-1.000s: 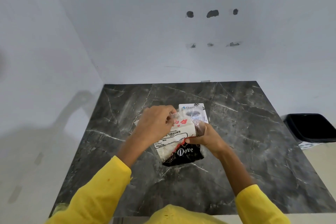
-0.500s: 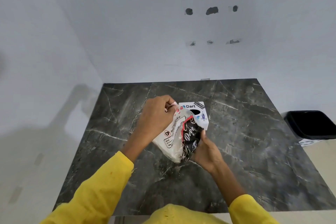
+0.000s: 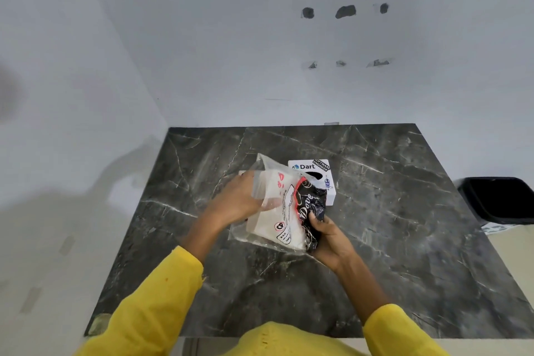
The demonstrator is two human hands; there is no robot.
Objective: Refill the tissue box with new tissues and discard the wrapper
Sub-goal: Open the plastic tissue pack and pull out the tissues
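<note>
Over the dark marble table (image 3: 390, 211), the left hand (image 3: 234, 205) pinches the clear open end of the tissue pack (image 3: 277, 211), while the right hand (image 3: 329, 240) grips its black printed end. The white tissue box (image 3: 326, 182) sits just behind; a black bin (image 3: 500, 199) stands off right.

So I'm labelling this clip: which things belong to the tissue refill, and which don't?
Job:
tissue pack, held by left hand and right hand
tissue box
black bin

Just there:
marble table
wall holes

Dark marble table (image 3: 390, 240), white tissue box (image 3: 328, 182) on it
</note>
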